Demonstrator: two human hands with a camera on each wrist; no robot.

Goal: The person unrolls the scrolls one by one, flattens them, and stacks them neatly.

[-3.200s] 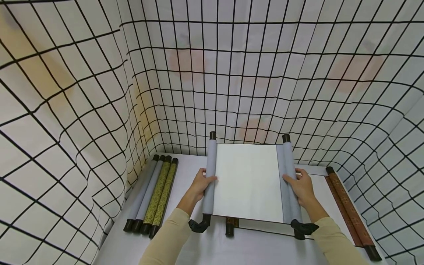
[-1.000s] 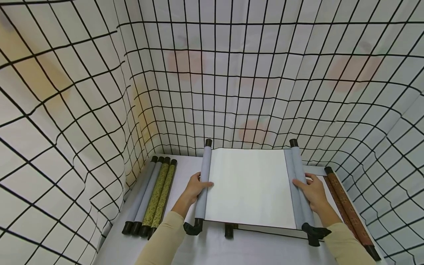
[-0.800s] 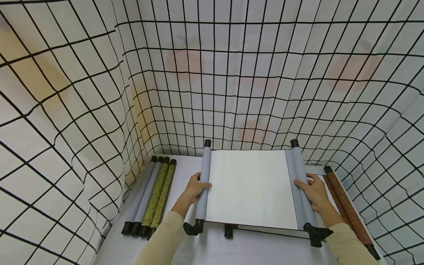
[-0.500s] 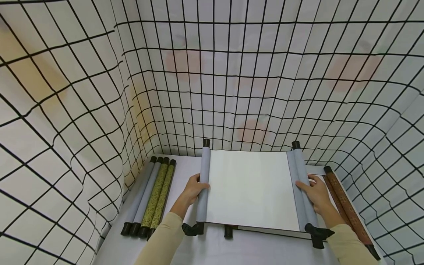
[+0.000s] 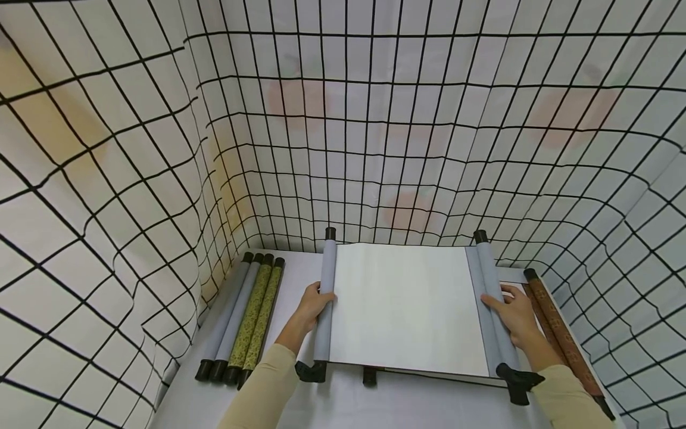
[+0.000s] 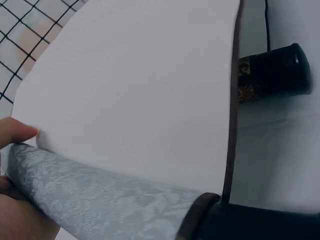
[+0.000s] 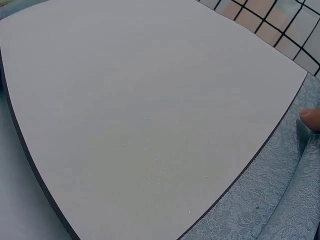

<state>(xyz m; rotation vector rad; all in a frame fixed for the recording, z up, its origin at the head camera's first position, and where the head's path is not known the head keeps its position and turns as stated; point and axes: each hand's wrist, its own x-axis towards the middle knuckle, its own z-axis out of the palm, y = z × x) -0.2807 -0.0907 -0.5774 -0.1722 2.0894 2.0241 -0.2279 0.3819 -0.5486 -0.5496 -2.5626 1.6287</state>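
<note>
A hanging scroll [image 5: 402,310] with blank white paper and pale blue-grey brocade ends is spread between both hands. My left hand [image 5: 311,307] grips its left roll [image 5: 326,298], thumb over the paper side; in the left wrist view the thumb [image 6: 20,131] lies at the paper's edge beside the brocade roll [image 6: 95,195]. My right hand [image 5: 515,316] grips the right roll [image 5: 495,304], thumb [image 7: 311,119] on the blue brocade strip [image 7: 260,170]. Black caps finish both rolls. Beneath the paper, another scroll's black end cap [image 6: 280,70] sticks out toward me.
Several rolled scrolls [image 5: 249,316], blue-grey and olive-gold, lie side by side on the white table at left. A partly open scroll with a reddish-brown patterned roll [image 5: 563,333] lies at right. Black wire mesh [image 5: 407,137] over white cloth encloses the back and sides.
The hands have moved apart, left hand leftward and right hand rightward, so more white paper shows between the rolls. The scroll also sits slightly lower in the head view.
</note>
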